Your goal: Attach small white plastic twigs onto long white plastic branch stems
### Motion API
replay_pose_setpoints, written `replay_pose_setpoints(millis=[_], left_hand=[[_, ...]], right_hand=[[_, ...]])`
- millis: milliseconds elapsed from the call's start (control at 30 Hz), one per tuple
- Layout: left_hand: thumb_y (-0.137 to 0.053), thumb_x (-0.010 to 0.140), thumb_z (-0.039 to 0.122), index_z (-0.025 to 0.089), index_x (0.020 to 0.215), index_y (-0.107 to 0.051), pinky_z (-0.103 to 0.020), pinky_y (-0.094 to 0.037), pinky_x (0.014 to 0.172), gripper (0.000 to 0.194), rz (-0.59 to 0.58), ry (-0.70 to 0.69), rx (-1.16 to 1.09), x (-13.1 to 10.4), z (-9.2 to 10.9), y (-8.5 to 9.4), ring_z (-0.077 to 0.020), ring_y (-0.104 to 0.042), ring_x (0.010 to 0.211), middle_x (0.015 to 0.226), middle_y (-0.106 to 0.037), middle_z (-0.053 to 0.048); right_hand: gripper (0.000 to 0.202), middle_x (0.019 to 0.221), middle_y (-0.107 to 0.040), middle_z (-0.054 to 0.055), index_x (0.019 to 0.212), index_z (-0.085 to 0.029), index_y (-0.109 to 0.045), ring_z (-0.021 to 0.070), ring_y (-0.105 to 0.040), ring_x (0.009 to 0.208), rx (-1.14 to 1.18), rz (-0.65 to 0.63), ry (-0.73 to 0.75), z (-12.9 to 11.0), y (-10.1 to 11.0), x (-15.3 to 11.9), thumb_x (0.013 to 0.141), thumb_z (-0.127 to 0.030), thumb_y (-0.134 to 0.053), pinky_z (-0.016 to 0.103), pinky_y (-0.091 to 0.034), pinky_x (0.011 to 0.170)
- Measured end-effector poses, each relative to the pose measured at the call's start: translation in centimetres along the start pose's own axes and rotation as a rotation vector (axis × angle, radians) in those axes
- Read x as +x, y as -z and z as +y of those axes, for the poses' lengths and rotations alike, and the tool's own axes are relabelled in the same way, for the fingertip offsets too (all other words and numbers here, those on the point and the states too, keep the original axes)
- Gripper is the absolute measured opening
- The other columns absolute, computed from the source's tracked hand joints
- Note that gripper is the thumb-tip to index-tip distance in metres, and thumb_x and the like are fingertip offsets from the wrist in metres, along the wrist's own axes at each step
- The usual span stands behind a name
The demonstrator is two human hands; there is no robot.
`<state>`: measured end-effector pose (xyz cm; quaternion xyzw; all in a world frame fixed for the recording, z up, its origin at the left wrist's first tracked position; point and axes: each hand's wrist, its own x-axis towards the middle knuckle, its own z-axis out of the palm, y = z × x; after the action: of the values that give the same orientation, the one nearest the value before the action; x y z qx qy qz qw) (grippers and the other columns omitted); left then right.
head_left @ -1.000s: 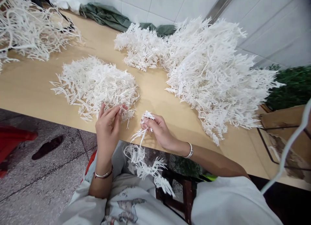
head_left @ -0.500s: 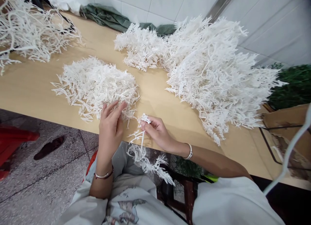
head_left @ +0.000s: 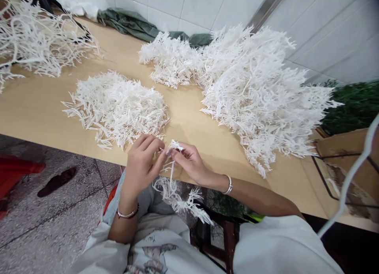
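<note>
The right hand (head_left: pixel 191 163) pinches a white sprig (head_left: pixel 181 205), which dangles below the grip. The left hand (head_left: pixel 143 159) is right beside it, its hold unclear; a white pile (head_left: pixel 121 108) lies just beyond.

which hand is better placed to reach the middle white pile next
Likely the left hand: it is close beside the pile, while the right hand is farther off, pinching a dangling white sprig.

Right hand (head_left: pixel 192 163) pinching white branched sprig (head_left: pixel 184 205), left hand (head_left: pixel 143 161) close by, white piles (head_left: pixel 120 108) on tan table (head_left: pixel 186 112)
</note>
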<state>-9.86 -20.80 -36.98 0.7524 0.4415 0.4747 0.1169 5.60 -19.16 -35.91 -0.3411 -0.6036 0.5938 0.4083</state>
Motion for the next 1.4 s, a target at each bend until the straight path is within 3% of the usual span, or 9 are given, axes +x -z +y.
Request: replay_pose_setpoints(millis=[100,300,400,500,600,800,967,1167,1400], left_hand=[[-0.049,0.090,0.019,0.020,0.070,-0.048,-0.031,-0.037,0.066,0.020,-0.033,0.022,-0.144,-0.3,0.4,0.0,-0.0173,-0.047,0.071,0.064,-0.051,-0.001],[-0.046,0.093,0.039,0.020,0.059,-0.040,-0.026,-0.028,0.043,0.039,-0.131,0.404,-1.031,-1.4,2.3,0.9,-0.0102,-0.031,0.044,0.050,-0.035,0.003],[-0.047,0.091,0.045,0.020,0.056,-0.034,-0.025,-0.020,0.037,0.045,-0.074,0.479,-1.243,-1.2,2.5,1.1,-0.0081,-0.018,0.037,0.045,-0.025,0.006],[-0.053,0.089,0.041,0.020,0.057,-0.038,-0.025,-0.026,0.043,0.041,0.187,0.509,-0.999,-0.7,2.0,0.7,-0.0093,-0.028,0.043,0.049,-0.032,0.004],[-0.053,0.091,0.034,0.020,0.063,-0.049,-0.029,-0.034,0.058,0.032,0.348,0.458,-0.449,-0.6,1.0,0.1,-0.0131,-0.043,0.059,0.059,-0.048,0.001],[-0.046,0.093,0.026,0.019,0.091,-0.058,-0.036,-0.037,0.081,0.014,0.221,0.339,0.274,-0.3,-0.5,-0.1,-0.0225,-0.049,0.090,0.090,-0.063,-0.007],[-0.052,0.088,0.020,0.021,0.110,-0.057,-0.041,-0.035,0.095,0.022,0.175,0.231,0.243,-0.2,-0.3,0.4,-0.0246,-0.049,0.109,0.115,-0.061,-0.008],[-0.076,0.070,0.032,0.020,0.084,-0.053,-0.027,-0.040,0.065,0.029,0.071,0.042,-0.156,-0.3,0.2,1.1,-0.0146,-0.051,0.075,0.081,-0.055,-0.001],[-0.075,0.070,0.034,0.019,0.074,-0.046,-0.027,-0.032,0.059,0.033,-0.039,0.101,-0.117,-0.6,0.4,0.6,-0.0118,-0.041,0.063,0.069,-0.046,0.003]], right_hand=[[0.034,0.059,-0.041,-0.004,0.068,-0.018,-0.050,0.0083,-0.037,0.055,0.032,-0.034,-0.021,0.0,0.0,0.0,0.082,-0.046,-0.060,0.022,-0.035,0.051],[0.030,0.056,-0.042,-0.005,0.069,-0.017,-0.054,0.0072,-0.037,0.048,0.267,-0.425,-0.105,-0.8,0.1,-1.1,0.086,-0.042,-0.058,0.024,-0.033,0.048],[0.032,0.057,-0.042,-0.005,0.067,-0.018,-0.051,0.0089,-0.042,0.053,0.280,-0.473,-0.096,-1.1,0.2,-1.6,0.085,-0.043,-0.059,0.027,-0.036,0.054],[0.035,0.057,-0.043,-0.004,0.064,-0.018,-0.049,0.0097,-0.045,0.056,0.232,-0.401,-0.150,-1.0,0.1,-1.5,0.084,-0.044,-0.060,0.027,-0.037,0.055],[0.039,0.058,-0.045,-0.003,0.062,-0.017,-0.048,0.0080,-0.042,0.054,0.161,-0.336,-0.160,-0.6,0.2,-0.9,0.085,-0.047,-0.058,0.025,-0.033,0.052],[0.038,0.056,-0.038,-0.006,0.067,-0.018,-0.047,0.0062,-0.034,0.048,0.037,-0.317,-0.215,-0.1,0.3,-0.4,0.086,-0.051,-0.054,0.021,-0.028,0.045],[0.035,0.058,-0.037,-0.006,0.070,-0.018,-0.046,0.0065,-0.035,0.049,0.008,-0.286,-0.188,0.4,0.3,-0.5,0.088,-0.047,-0.052,0.021,-0.029,0.046],[0.031,0.060,-0.037,-0.005,0.069,-0.017,-0.046,0.0072,-0.033,0.053,-0.151,-0.128,-0.007,0.1,0.0,-0.3,0.089,-0.040,-0.054,0.021,-0.026,0.048],[0.030,0.057,-0.032,-0.007,0.063,-0.016,-0.042,0.0056,-0.025,0.052,-0.328,-0.102,0.139,-0.3,0.3,-0.7,0.083,-0.028,-0.063,0.021,-0.021,0.048]])
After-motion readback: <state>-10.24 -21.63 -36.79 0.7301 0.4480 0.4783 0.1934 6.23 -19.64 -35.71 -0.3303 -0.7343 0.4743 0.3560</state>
